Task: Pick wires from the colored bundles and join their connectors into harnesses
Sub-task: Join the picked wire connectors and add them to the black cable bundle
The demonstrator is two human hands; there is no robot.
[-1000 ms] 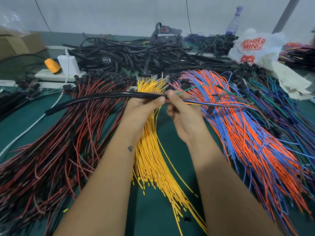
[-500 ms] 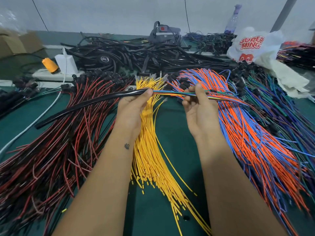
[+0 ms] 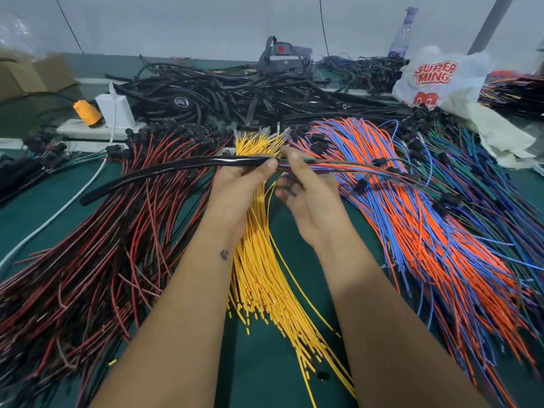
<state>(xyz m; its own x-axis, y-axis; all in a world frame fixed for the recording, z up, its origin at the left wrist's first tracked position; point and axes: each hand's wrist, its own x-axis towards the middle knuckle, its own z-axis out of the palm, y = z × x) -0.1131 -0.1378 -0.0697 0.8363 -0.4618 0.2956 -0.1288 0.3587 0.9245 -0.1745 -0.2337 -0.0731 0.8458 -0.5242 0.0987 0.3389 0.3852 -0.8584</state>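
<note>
Holding the black sleeve (image 3: 176, 172) at its right end, your left hand (image 3: 238, 184) has its grip clamped on it, thumb and fingers pinching right where the coloured wires (image 3: 332, 167) come out. That sleeve runs left and down over the red-and-black bundle (image 3: 103, 254), its far end low near the green bench (image 3: 265, 375). Your right hand (image 3: 306, 198) sits just beside the left, thumb and forefinger pinched on the mixed wires, the other fingers loosely curled below. Those wires fan right across the orange-and-blue bundle (image 3: 426, 231), with small black connectors (image 3: 379, 161) on them. Yellow bundle (image 3: 265, 275) lies under and between your forearms. Green-and-purple bundle (image 3: 485, 178) is at the far right. Behind: pile of black cables (image 3: 235, 92), white plastic bag (image 3: 438, 81), orange spool (image 3: 86, 113) and a white adapter (image 3: 114, 108) at back left.
</note>
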